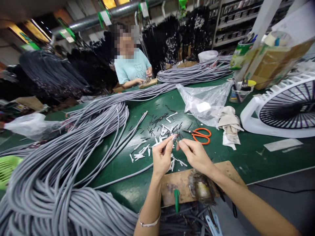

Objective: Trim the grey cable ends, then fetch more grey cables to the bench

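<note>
Our left hand (161, 157) is clenched in a tight pinch, thumb and forefinger closed on a thin dark snippet (174, 139), too small to make out further. Our right hand (194, 155) sits just beside it, its fingertips (180, 143) drawn together at the same spot; whether they grip anything, we cannot tell. A thin bracelet (149, 223) circles the left wrist.

Directly ahead of both hands, matte white strips (145, 150) and short black offcuts (159, 119) lie scattered on the glossy green bench (248, 160). Just right of the right hand rest orange-handled scissors (200, 135). Below the hands lies a worn wooden board (179, 186), stained and gripped by a green clip (176, 200).

Left of the left hand, smooth gray cables (73, 157) sweep in heavy, looping bundles. Farther right of the right hand we see a crinkled clear plastic bag (204, 101) and a folded beige cloth (230, 123). Beyond those, a clear cup (238, 95) holds tools, and a green tin (241, 54) holds pens. Well ahead, a co-worker's hands (142, 77) work at a small wooden board (147, 83).
</note>
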`<state>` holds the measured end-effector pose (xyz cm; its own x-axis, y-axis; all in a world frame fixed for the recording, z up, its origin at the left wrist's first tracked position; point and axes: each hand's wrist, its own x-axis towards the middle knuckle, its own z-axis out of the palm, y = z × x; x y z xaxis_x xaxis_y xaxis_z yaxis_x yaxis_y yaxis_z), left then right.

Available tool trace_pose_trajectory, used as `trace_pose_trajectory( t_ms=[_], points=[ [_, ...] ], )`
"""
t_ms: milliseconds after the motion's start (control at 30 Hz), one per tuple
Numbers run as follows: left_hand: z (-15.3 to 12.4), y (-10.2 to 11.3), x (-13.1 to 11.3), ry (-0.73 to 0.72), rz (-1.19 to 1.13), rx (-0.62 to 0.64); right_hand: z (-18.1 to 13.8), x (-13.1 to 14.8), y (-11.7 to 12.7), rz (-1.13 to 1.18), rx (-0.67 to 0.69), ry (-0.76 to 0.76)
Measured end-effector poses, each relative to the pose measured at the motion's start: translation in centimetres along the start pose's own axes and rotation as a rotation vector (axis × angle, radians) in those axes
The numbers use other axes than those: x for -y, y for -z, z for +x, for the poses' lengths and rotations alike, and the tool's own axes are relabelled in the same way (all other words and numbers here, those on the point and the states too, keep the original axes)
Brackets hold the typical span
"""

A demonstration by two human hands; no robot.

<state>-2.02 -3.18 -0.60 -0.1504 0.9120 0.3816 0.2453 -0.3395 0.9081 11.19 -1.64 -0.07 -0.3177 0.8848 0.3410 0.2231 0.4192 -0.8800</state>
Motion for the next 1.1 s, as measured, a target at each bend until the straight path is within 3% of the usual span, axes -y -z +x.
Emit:
trace_pose_trajectory(
  t_ms=[333,867,1033,1100],
  points=[
    [-0.09,-0.05,0.28,0.010,0.011,0.028,-0.02,-0.33,0.12,0.068,-0.063,-0.033],
    [0.03,0.06,0.36,0.018,-0.042,0.047,-0.10,-0.29,-0.12,0.023,-0.003,-0.035],
    [-0.08,-0.20,0.28,0.029,0.030,0.098,-0.21,-0.68,-0.65,0.057,-0.088,-0.031],
    [-0.21,-0.35,0.20,0.052,0.090,0.141,0.03,-0.87,-0.16,0.154,-0.227,-0.053]
  ],
)
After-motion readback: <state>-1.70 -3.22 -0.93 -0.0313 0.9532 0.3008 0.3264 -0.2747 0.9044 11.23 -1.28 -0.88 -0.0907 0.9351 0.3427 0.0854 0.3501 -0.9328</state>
